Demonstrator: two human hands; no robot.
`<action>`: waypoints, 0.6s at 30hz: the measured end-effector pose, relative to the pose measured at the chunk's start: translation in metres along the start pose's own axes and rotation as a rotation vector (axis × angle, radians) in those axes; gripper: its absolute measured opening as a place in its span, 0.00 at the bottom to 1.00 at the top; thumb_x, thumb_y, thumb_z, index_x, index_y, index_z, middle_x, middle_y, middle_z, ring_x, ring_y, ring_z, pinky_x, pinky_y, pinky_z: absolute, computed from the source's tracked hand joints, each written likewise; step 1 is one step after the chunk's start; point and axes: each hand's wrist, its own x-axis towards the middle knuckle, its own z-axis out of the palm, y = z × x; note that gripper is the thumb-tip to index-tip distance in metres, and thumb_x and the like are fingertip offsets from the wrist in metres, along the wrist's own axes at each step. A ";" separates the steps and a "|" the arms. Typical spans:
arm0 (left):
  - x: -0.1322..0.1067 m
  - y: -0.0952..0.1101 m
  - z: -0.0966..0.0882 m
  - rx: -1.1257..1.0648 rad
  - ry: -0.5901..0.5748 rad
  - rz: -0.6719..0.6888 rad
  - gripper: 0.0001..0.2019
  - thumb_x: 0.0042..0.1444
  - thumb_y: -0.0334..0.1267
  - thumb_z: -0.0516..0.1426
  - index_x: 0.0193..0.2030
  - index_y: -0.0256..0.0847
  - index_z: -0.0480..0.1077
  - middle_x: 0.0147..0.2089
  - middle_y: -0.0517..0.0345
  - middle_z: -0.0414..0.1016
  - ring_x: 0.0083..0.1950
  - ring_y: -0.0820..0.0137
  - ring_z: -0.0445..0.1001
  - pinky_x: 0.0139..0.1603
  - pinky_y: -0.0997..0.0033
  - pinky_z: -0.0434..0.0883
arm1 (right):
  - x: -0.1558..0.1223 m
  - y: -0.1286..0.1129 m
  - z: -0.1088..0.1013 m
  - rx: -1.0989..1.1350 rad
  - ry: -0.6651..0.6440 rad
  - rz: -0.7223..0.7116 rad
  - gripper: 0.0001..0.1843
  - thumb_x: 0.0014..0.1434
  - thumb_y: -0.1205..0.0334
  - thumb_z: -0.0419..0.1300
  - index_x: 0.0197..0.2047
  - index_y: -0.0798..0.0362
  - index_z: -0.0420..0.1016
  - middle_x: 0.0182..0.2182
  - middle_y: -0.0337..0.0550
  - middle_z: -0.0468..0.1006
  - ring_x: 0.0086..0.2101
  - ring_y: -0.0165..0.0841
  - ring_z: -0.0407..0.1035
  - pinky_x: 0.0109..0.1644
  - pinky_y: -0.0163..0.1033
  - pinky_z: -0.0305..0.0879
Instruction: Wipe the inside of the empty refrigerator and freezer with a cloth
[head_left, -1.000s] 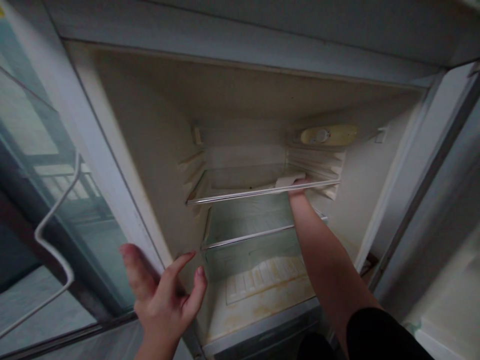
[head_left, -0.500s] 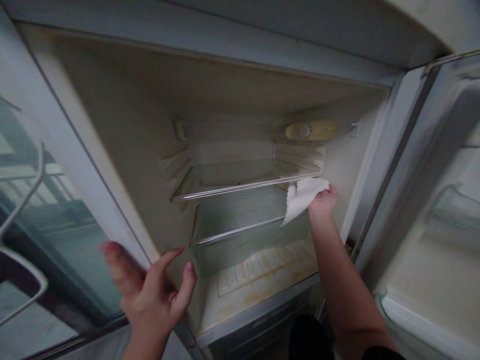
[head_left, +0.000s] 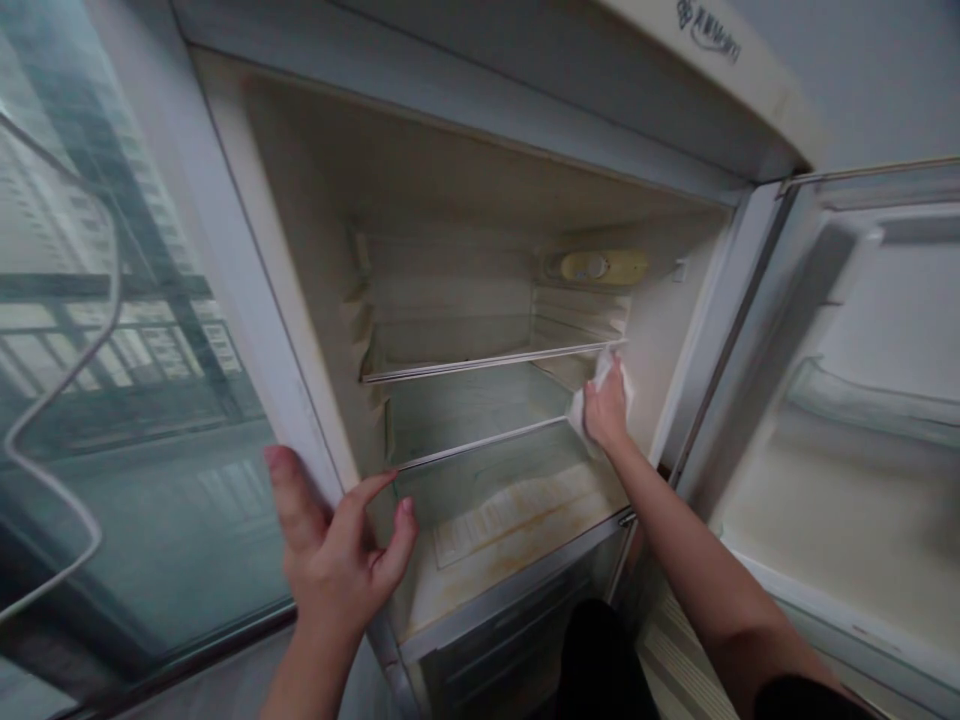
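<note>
Inside an open fridge [head_left: 281, 235], my right hand [head_left: 607, 405] is closed on a white cloth [head_left: 580, 412]. It presses the cloth near the right side wall, just below the right end of the upper glass shelf [head_left: 487, 365]. The lower glass shelf [head_left: 480, 447] runs just left of the cloth. My left hand [head_left: 341, 550] has its fingers spread around the fridge's left front edge, holding nothing. Yellowish stains mark the fridge floor [head_left: 517, 540] beneath the shelves.
The fridge door [head_left: 870, 450] stands swung out on the right, with clear door racks [head_left: 877, 400]. A yellowish control box [head_left: 604, 267] sits on the inner right wall. To the left are a window [head_left: 187, 500] and a white cable [head_left: 67, 480]. My dark-clothed knee [head_left: 604, 660] is below.
My right hand has turned and now presses the cloth, which hung loose and spread before, toward the right wall. The view has shifted; my left hand keeps its spread pose at the edge.
</note>
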 end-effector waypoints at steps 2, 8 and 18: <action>-0.002 -0.001 0.000 -0.001 -0.002 0.007 0.18 0.52 0.29 0.66 0.50 0.41 0.74 0.81 0.55 0.28 0.80 0.51 0.37 0.78 0.55 0.49 | 0.005 0.010 0.010 -0.088 -0.109 -0.198 0.34 0.72 0.55 0.37 0.74 0.67 0.52 0.72 0.58 0.53 0.73 0.45 0.38 0.75 0.54 0.41; -0.009 -0.002 0.001 -0.009 -0.002 0.022 0.14 0.52 0.28 0.66 0.46 0.38 0.75 0.81 0.49 0.28 0.80 0.54 0.37 0.78 0.65 0.47 | 0.044 0.018 0.036 -0.197 -0.494 -0.408 0.32 0.73 0.55 0.37 0.72 0.60 0.61 0.70 0.56 0.60 0.70 0.46 0.49 0.74 0.55 0.46; -0.011 -0.002 -0.001 0.017 -0.016 0.027 0.13 0.52 0.26 0.64 0.46 0.37 0.75 0.80 0.47 0.28 0.80 0.55 0.36 0.78 0.67 0.44 | 0.112 -0.002 0.080 -0.306 -0.558 -0.625 0.27 0.72 0.57 0.44 0.67 0.59 0.69 0.66 0.57 0.66 0.66 0.45 0.58 0.71 0.51 0.51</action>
